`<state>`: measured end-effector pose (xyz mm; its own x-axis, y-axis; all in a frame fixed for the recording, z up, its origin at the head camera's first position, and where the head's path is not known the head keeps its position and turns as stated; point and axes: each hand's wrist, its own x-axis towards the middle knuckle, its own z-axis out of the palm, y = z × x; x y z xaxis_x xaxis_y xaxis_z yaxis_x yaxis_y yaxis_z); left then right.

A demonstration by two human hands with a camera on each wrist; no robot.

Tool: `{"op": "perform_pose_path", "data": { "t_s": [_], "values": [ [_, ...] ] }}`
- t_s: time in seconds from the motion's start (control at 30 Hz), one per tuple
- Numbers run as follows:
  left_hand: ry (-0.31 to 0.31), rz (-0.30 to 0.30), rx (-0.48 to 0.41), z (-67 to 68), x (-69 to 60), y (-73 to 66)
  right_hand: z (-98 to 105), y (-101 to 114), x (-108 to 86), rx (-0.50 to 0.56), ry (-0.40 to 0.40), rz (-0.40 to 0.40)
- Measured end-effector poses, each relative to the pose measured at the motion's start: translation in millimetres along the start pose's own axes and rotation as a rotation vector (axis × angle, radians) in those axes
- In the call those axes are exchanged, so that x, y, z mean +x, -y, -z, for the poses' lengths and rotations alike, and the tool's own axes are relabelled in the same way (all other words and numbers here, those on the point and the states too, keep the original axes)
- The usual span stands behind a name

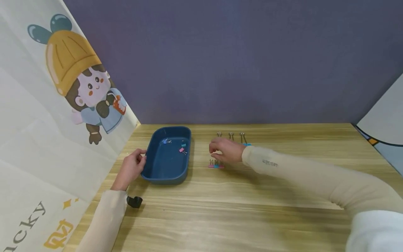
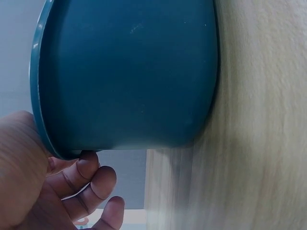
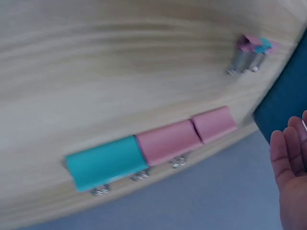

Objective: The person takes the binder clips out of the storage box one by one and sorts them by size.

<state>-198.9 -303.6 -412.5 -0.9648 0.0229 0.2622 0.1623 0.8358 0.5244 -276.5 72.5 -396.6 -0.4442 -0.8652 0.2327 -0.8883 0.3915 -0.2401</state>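
My left hand grips the rim of a dark blue plastic bin at its left side; in the left wrist view the fingers curl at the rim. Inside the bin lie small binder clips: a blue one, a teal one and a pink one. My right hand hovers right of the bin, its fingers loosely bent and apart from the thumb. Below it stand small pink and teal binder clips. A larger teal binder clip and two pink ones form a row.
The wooden table meets a purple-grey wall panel at the back. A white curtain with a cartoon figure hangs along the left. A black wrist mount sits by the left sleeve.
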Motion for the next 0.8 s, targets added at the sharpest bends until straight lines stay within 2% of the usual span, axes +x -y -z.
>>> {"op": "perform_pose_path", "data": {
  "t_s": [0.23,0.43,0.63,0.8],
  "values": [
    [0.005,0.003,0.0,3.6,-2.8,1.8,9,12,33.2,-0.018,-0.024,0.044],
    [-0.01,-0.004,-0.002,4.9,-3.6,3.3,6,22,60.6,-0.041,-0.024,0.087],
    [-0.015,-0.001,-0.015,1.8,-2.2,3.2,-4,30,89.2,-0.073,0.034,0.044],
    [-0.012,-0.012,-0.023,-1.1,-0.8,0.6,-12,33,108.8,-0.073,0.129,-0.024]
  ]
}}
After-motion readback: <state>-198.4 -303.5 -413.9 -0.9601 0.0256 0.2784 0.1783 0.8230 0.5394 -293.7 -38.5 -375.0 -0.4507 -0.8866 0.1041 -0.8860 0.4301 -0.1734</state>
